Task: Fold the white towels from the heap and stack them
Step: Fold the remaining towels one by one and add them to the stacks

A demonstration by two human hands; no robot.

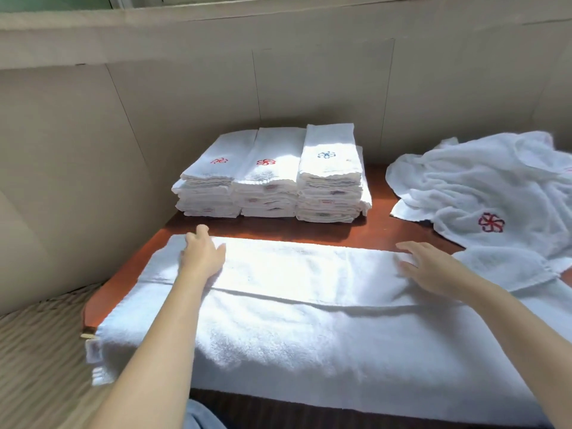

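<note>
Spreading across the near half of the wooden table (356, 233), one white towel (309, 335) lies with its far part folded over lengthwise, so its folding looks only begun. The unfolded heap (479, 187) at the right rear seems to hold several more, so much work is left. Three finished stacks (269, 181) stand side by side at the back. The left hand (202, 255) and right hand (433, 270), well apart, press flat with straight fingers on the fold.

Beige panelled wall (185, 97) with thin vertical seams, turning a corner behind a reddish-brown wooden desk (376, 235); pale ledge (93, 32) along the wall's top, window frame (139, 0) just above; ribbed beige surface (37, 351) lower left, beside the desk; strong daylight from above
</note>
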